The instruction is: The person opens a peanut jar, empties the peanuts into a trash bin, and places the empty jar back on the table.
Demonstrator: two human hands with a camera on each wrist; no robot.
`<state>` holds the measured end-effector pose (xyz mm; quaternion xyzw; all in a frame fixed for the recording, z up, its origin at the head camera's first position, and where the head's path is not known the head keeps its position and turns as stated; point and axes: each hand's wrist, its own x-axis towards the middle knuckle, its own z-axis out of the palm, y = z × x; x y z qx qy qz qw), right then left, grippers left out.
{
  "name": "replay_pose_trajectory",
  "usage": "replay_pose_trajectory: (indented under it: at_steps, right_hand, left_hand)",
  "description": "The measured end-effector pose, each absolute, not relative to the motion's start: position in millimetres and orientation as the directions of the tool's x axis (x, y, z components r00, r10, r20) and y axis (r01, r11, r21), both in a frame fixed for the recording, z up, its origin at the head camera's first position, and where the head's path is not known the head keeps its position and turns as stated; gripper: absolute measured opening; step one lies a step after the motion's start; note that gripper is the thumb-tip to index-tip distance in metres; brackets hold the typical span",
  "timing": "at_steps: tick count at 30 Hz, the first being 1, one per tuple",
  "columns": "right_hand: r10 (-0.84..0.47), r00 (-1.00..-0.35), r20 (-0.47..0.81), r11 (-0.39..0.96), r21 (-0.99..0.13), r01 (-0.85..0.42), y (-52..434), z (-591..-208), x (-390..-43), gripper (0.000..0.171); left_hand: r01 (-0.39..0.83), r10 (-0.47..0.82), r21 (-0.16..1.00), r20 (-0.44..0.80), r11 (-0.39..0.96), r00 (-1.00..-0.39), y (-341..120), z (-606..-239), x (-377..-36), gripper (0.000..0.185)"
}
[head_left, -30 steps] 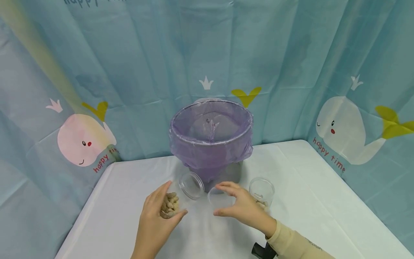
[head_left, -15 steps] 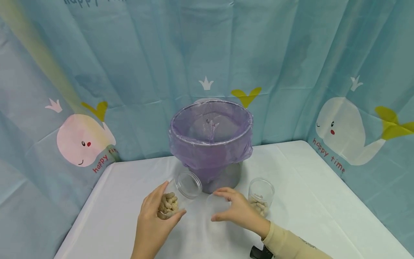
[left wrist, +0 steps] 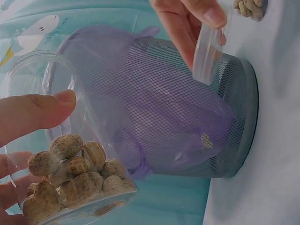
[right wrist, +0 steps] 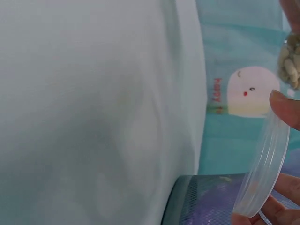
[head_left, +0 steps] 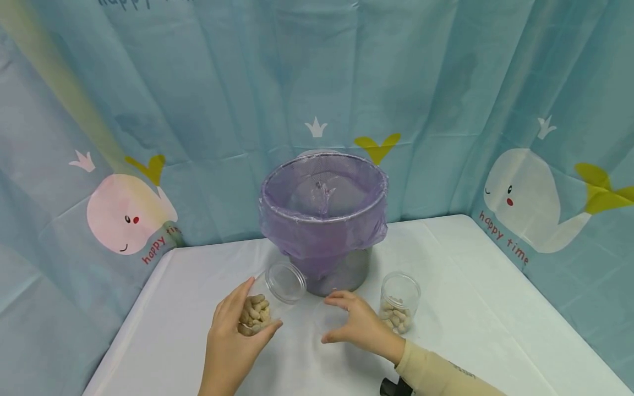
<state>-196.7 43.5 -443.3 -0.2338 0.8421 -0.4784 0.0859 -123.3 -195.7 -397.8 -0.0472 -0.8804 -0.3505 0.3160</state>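
Note:
A clear plastic jar point(left wrist: 89, 124), partly filled with unshelled peanuts point(head_left: 255, 314), is gripped by my left hand point(head_left: 236, 330). It is held tilted, its uncovered mouth toward the right and away from me. Beside it, my right hand point(head_left: 362, 324) holds a clear round lid point(right wrist: 265, 164) by its edge between thumb and fingers, apart from the jar. The lid stands nearly on edge and is faint in the head view. Another clear jar point(head_left: 400, 291) with peanuts stands upright on the table, right of my right hand.
Behind both hands stands a mesh waste bin point(head_left: 346, 272), lined with a purple bag point(head_left: 324, 234) folded over its rim. A white cloth point(head_left: 475, 286) covers the table. Blue-green curtains point(head_left: 223, 110) printed with whales hang at the back and sides. Black gear point(head_left: 395, 386) sits by my right sleeve.
Both hands have shifted slightly left, the right one also a little toward me, each still holding its jar or lid. More of the standing jar now shows.

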Motion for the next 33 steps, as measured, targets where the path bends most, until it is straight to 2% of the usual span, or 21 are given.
replay_pose_trajectory:
  at_steps: [23, 33]
  right_hand:
    - [-0.475, -0.878, 0.056, 0.504, -0.801, -0.324, 36, -464, -204, 0.076]
    - [-0.495, -0.868, 0.021, 0.492, -0.817, -0.3, 31, -474, -205, 0.074]
  left_hand:
    - [0.281, -0.17, 0.599, 0.585, 0.75, -0.793, -198, -395, -123, 0.098]
    - [0.271, -0.174, 0.616, 0.565, 0.74, -0.807, -198, -396, -121, 0.096]
